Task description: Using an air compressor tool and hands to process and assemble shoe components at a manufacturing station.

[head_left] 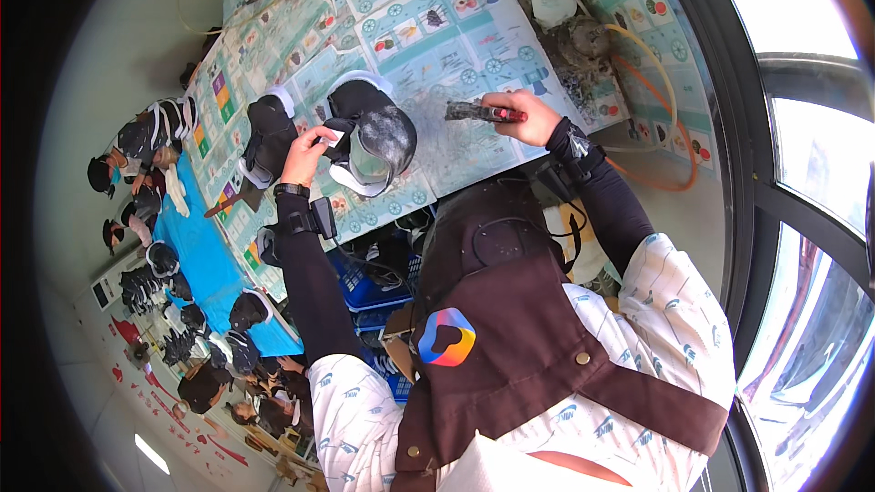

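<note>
My right hand is closed round a brush with a red handle and dark bristles, held above the table to the right of the shoes. My left hand pinches at the near shoe, between it and the other one. A small white piece shows at the fingertips; whether it belongs to the shoe cannot be made out. That shoe is black with a white sole and pale dusty marks on its side. Left of the hand is a second black shoe, also white-soled.
A dark blade-like tool lies by the left edge of the patterned table. Dusty equipment with an orange hose stands at the right. Blue baskets are below. Several people work along a blue table at the left.
</note>
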{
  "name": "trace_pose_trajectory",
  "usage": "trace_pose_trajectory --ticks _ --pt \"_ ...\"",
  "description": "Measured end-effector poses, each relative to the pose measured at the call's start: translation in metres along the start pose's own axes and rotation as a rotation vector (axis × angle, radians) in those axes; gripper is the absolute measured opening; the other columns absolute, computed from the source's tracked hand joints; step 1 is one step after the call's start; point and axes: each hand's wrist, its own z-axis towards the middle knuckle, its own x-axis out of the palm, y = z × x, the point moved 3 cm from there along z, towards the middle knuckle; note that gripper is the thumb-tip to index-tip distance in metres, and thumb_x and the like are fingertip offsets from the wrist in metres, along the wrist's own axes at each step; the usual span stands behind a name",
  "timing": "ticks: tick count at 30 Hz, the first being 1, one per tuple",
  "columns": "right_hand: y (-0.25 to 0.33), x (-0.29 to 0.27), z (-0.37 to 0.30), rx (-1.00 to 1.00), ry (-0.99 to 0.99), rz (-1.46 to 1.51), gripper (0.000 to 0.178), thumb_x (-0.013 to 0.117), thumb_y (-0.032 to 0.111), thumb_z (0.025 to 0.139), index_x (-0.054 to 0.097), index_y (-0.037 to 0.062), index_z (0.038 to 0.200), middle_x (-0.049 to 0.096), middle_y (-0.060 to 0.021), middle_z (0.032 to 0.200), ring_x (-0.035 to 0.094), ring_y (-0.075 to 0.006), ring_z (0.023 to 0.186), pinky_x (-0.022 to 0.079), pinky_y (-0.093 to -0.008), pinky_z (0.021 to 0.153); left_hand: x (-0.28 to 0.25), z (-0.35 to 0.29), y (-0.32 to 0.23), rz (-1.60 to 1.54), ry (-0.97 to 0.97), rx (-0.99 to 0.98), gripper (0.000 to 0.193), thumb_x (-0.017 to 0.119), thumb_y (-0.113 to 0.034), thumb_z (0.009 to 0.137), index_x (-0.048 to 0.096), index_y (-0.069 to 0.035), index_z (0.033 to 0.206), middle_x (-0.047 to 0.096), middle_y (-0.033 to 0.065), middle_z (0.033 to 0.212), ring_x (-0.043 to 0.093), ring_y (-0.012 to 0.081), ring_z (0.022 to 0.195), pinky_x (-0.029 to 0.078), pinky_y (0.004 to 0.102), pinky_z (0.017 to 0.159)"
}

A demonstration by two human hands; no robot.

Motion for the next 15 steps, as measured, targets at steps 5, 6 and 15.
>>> trace_pose_trajectory --ticks 5,6,15 --pt "0.007 0.005 -0.008 0.018 0.064 -0.004 0.021 0.06 0.006 0.072 0.059 0.0062 0.093 0.058 -0.0188 0.074 0.06 -0.0429 0.075 0.045 -0.0471 0.067 -0.003 -0.004 0.014 -0.108 -0.032 0.004 0.02 0.056 0.006 0.09 0.067 -0.005 0.103 0.065 -0.0002 0.106 0.061 0.0118 0.099 0.046 0.0279 0.09" --pt "0.01 0.009 -0.011 0.032 0.096 0.021 0.021 0.06 0.005 0.072 0.059 0.0053 0.093 0.059 -0.0199 0.075 0.06 -0.0441 0.077 0.045 -0.0479 0.067 -0.002 -0.006 0.018 -0.258 -0.056 -0.052 0.023 0.055 0.006 0.091 0.066 -0.006 0.108 0.065 -0.0006 0.108 0.061 0.0113 0.099 0.047 0.028 0.088" --pt "0.014 0.04 -0.012 0.052 0.162 0.237 0.02 0.06 0.005 0.075 0.06 0.0048 0.094 0.062 -0.017 0.076 0.062 -0.039 0.075 0.046 -0.044 0.069 0.005 -0.031 0.016 -0.668 -0.332 -0.185 0.039 0.058 0.001 0.091 0.063 -0.009 0.128 0.066 0.004 0.116 0.066 0.0167 0.098 0.054 0.0328 0.078"
